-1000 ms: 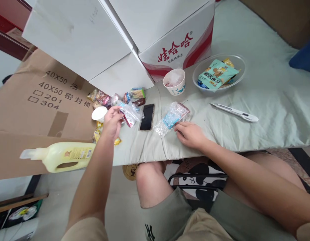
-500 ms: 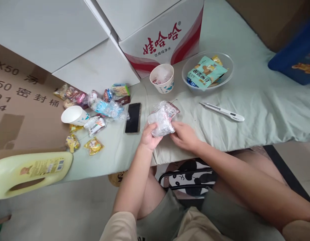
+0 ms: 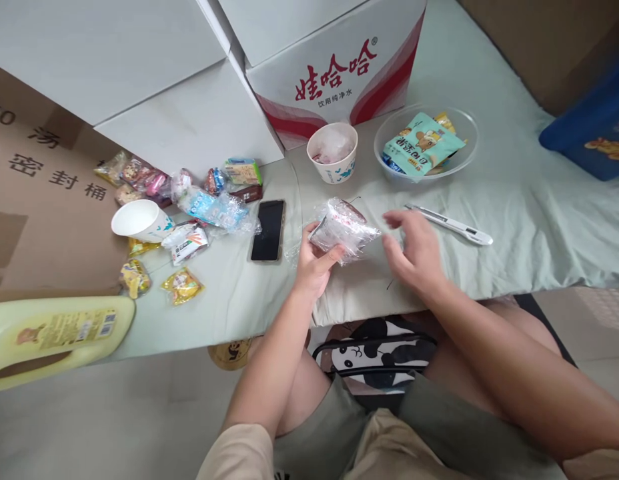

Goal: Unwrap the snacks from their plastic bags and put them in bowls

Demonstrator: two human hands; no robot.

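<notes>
My left hand (image 3: 317, 263) is closed around a snack packet in crinkled clear plastic wrap (image 3: 342, 230), held over the front of the table; silver and dark red show through the wrap. To its right, my right hand (image 3: 414, 250) is apart from the packet, fingers spread and holding nothing. Just beyond my right hand lies a white utility knife (image 3: 457, 227). Behind the packet stands a paper cup (image 3: 334, 167) with crumpled clear plastic in it. A dark phone (image 3: 268, 231) lies to the left of my left hand.
A clear plastic bowl (image 3: 469, 157) holds snack packets. At left lie several wrapped snacks (image 3: 217, 207), a tipped paper cup (image 3: 139, 220) and a yellow jug (image 3: 84, 333). White cartons (image 3: 189, 120) stand behind; a blue container (image 3: 584, 127) is at far right.
My right hand has let go of the wrapped packet and moved right, its fingers opening. My left hand has turned the packet and keeps hold of it. The view has shifted slightly.
</notes>
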